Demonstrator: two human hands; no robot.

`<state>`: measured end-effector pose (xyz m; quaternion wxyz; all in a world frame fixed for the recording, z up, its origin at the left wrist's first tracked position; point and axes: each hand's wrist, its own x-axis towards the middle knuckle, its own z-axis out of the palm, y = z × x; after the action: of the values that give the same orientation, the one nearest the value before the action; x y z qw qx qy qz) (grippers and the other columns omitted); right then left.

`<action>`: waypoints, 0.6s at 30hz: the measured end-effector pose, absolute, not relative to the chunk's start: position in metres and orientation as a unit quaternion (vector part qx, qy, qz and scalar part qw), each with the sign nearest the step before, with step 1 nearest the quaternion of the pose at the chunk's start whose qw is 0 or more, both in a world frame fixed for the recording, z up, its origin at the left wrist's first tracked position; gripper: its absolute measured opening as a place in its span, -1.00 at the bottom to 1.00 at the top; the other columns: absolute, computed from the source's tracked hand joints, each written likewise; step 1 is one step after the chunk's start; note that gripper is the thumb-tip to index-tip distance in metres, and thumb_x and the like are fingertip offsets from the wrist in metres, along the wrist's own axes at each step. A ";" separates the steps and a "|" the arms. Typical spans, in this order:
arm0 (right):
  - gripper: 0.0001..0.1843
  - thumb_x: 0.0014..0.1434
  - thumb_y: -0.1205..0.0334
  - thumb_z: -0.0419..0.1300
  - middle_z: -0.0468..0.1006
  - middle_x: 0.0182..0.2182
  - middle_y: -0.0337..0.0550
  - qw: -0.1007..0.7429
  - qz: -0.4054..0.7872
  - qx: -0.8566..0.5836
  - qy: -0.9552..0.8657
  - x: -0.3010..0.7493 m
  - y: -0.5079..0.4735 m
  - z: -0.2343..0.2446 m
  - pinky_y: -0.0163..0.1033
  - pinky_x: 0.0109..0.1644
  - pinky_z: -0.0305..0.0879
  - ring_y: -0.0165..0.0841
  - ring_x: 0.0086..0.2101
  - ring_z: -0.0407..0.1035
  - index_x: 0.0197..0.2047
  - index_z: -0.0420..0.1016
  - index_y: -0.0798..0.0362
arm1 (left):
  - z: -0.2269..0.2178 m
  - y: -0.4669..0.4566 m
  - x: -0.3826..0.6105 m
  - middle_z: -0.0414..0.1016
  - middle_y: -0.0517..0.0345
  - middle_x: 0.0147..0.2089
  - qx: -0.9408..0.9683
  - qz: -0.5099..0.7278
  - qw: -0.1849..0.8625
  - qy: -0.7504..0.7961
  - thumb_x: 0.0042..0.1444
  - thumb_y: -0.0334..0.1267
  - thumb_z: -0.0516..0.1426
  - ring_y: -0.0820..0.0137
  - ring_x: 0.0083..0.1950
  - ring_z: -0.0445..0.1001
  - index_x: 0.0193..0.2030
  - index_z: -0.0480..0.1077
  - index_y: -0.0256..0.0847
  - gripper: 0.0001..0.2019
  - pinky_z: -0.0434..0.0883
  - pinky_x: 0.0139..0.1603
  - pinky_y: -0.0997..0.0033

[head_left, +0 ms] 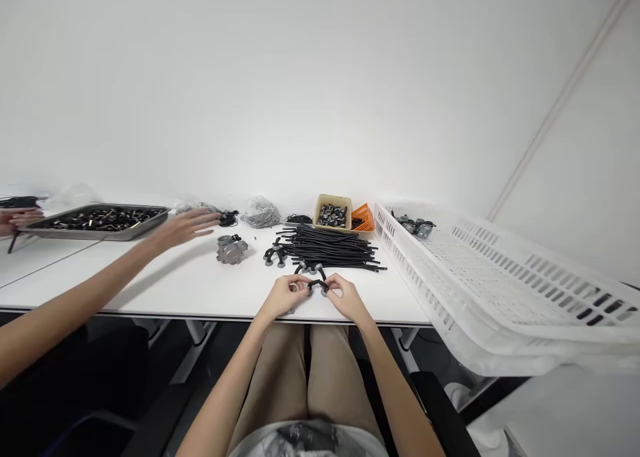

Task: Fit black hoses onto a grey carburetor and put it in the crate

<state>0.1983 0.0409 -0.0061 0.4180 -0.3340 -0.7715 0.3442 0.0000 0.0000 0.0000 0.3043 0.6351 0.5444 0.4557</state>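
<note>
My left hand (284, 296) and my right hand (345, 297) meet near the front edge of the white table (200, 290). Both pinch a short black rubber hose (316, 284), curved between them, with small grey clamps at its ends. Just beyond lies a pile of several black hoses (330, 249), and a few bent hoses with clamps (275, 254) sit to its left.
A co-worker's arm reaches from the left, hand (187, 227) open near a grey metal part (231, 249). A metal tray of parts (97, 219) is far left. A beige box of clamps (333, 212), an orange basket (363, 217) and a large white crate (500, 270) stand right.
</note>
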 end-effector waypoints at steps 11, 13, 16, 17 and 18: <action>-0.87 0.06 0.29 0.12 0.58 -0.30 -0.16 0.414 0.339 -0.340 -0.774 0.200 0.038 -0.004 -0.15 -0.04 0.37 -0.26 -0.22 0.50 -0.28 0.43 0.02 | 0.007 -0.003 -0.044 0.46 0.13 -0.39 0.597 0.511 -0.060 0.615 0.24 -0.14 0.02 0.38 -0.41 0.37 -0.31 0.43 -0.20 -0.76 0.28 -0.28 0.40; -0.87 0.07 0.29 0.12 0.58 -0.30 -0.16 0.418 0.343 -0.341 -0.769 0.200 0.039 -0.005 -0.17 -0.05 0.37 -0.27 -0.22 0.50 -0.27 0.43 0.02 | 0.006 0.001 -0.050 0.49 0.10 -0.34 0.628 0.459 -0.052 0.626 0.24 -0.14 0.02 0.35 -0.36 0.43 -0.30 0.44 -0.18 -0.76 0.32 -0.25 0.37; -0.86 0.06 0.29 0.11 0.58 -0.30 -0.16 0.421 0.347 -0.346 -0.764 0.200 0.039 -0.006 -0.17 -0.05 0.37 -0.28 -0.22 0.50 -0.27 0.43 0.02 | 0.001 0.005 -0.051 0.52 0.06 -0.23 0.651 0.442 -0.003 0.617 0.20 -0.12 0.06 0.31 -0.28 0.50 -0.22 0.45 -0.17 -0.78 0.39 -0.21 0.35; -0.86 0.06 0.29 0.11 0.57 -0.29 -0.16 0.420 0.347 -0.347 -0.763 0.200 0.039 -0.006 -0.17 -0.05 0.37 -0.28 -0.22 0.50 -0.27 0.43 0.02 | 0.000 0.005 -0.051 0.52 0.05 -0.16 0.652 0.455 0.012 0.607 0.19 -0.10 0.08 0.30 -0.24 0.52 -0.17 0.45 -0.17 -0.77 0.42 -0.19 0.35; -0.86 0.06 0.28 0.11 0.57 -0.29 -0.16 0.420 0.347 -0.348 -0.763 0.201 0.039 -0.005 -0.17 -0.05 0.36 -0.27 -0.22 0.50 -0.27 0.43 0.03 | -0.001 0.005 -0.052 0.51 0.03 -0.09 0.649 0.471 0.023 0.597 0.17 -0.08 0.10 0.29 -0.19 0.53 -0.11 0.44 -0.17 -0.74 0.44 -0.18 0.35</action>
<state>0.2006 0.0391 -0.0054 0.4196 -0.3481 -0.7631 0.3470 -0.0520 0.0046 -0.0011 0.0229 0.6487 0.5974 0.4710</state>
